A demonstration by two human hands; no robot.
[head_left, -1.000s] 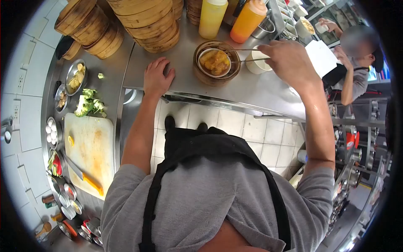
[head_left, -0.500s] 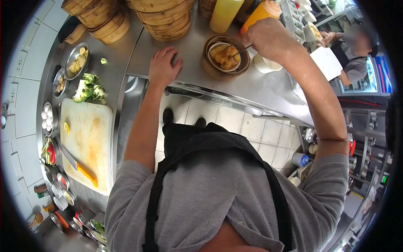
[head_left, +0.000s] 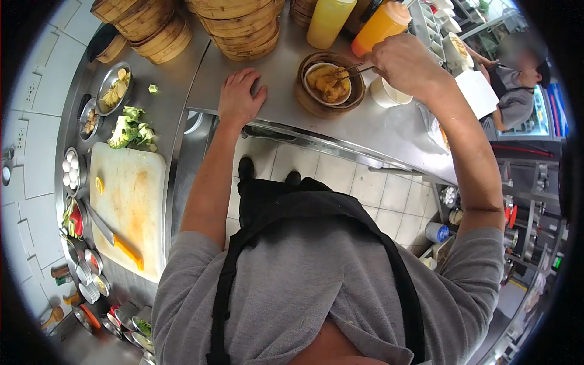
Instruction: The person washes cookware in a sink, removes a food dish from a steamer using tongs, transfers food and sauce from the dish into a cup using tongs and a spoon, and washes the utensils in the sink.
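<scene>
My right hand (head_left: 404, 64) is closed on thin metal tongs (head_left: 359, 70), whose tips reach into the food (head_left: 328, 82). That food, golden-brown pieces, lies in a white bowl (head_left: 311, 94) set inside a round bamboo steamer (head_left: 328, 111). Flat on the steel counter (head_left: 277, 91), to the left of the steamer, rests my left hand (head_left: 240, 100), its fingers spread and holding nothing. A white cup (head_left: 388, 96) stands just right of the steamer, below my right hand. Behind it are an orange squeeze bottle (head_left: 382, 27) and a yellow one (head_left: 328, 23).
Bamboo steamers (head_left: 237, 27) are stacked at the back. On the left are a cutting board (head_left: 128, 201) with a knife (head_left: 115, 239), broccoli (head_left: 129, 129), a bowl of eggs (head_left: 70, 170) and several small bowls. Another person (head_left: 517, 88) is at the upper right beside white paper (head_left: 476, 93).
My right hand has come closer to the steamer since a second ago, and the tong tips have moved onto the food. My left hand stays on the counter. The view has shifted slightly.
</scene>
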